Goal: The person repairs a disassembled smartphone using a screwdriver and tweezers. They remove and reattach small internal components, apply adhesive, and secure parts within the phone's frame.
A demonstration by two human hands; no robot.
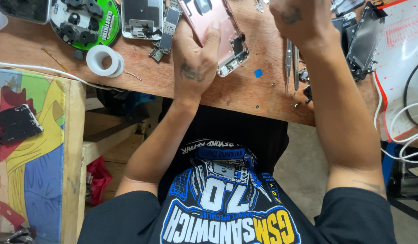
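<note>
A pink phone housing (227, 34) with exposed inner parts lies tilted on the wooden table (245, 95). My left hand (193, 58) rests on the table and grips the housing's left side, thumb on its back. My right hand (299, 18) is raised over the table at the top edge of view, fingers curled; whatever it holds is out of view. A circuit board strip (166, 31) lies just left of my left hand.
A green round parts holder (84, 20), a white tape roll (102, 59) and another phone frame (141, 18) sit at the left. Metal screwdrivers (290, 63) and small screws lie right of centre. A dark phone chassis (365, 40), a red-edged white mat (403, 58) and white cables (408, 135) are at the right.
</note>
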